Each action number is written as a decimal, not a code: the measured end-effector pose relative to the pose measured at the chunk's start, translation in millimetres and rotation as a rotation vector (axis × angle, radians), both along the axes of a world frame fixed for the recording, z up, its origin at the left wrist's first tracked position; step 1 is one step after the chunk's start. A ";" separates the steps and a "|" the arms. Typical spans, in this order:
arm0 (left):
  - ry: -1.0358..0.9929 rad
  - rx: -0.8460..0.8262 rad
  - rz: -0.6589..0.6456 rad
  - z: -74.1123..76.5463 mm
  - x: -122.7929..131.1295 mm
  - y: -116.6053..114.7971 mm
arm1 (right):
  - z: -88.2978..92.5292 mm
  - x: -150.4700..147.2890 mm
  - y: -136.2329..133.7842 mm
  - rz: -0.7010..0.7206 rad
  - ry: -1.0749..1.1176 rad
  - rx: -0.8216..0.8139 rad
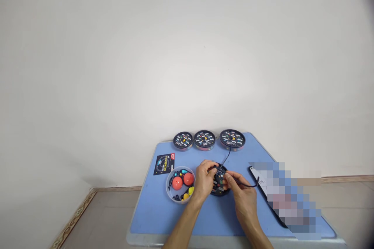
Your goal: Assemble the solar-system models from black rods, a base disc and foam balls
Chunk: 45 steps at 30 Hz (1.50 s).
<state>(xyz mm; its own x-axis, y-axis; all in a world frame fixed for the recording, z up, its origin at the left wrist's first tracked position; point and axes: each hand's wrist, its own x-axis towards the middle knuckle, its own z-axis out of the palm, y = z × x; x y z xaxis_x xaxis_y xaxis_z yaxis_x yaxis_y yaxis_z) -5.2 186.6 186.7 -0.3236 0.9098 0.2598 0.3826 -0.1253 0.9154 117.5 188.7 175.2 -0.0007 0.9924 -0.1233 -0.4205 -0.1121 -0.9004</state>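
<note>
Over a round black disc (219,190) printed with small labels, both of my hands work close together. My left hand (204,179) is closed, with its thumb and fingers pinching a thin dark rod (225,158) that slants up to the right. My right hand (244,198) is closed too, gripping a thin black rod (248,185) whose far end curves upward. My fingers hide whether the two rods meet. To the left stands a clear round tub (167,188), holding red balls (177,183), yellow and blue balls and small black pieces.
Along the back edge of the blue table (152,218) sit three round containers (205,140) with black printed tops. A dark printed card (164,164) lies at left. On the right is a black-edged device (267,198), partly blurred. A white wall stands behind.
</note>
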 end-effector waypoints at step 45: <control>-0.011 -0.106 -0.183 -2.4 -23.3 13.7 | 51.1 -3.2 20.5 0.244 -1.782 0.833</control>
<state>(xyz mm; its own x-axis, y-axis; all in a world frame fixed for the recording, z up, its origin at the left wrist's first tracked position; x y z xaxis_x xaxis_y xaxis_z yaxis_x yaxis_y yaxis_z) -28.6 200.3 184.3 -0.1525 0.9758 0.1569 0.3522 -0.0947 0.9311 114.3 209.2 226.3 -0.5440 0.7930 0.2743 0.8130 0.5790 -0.0618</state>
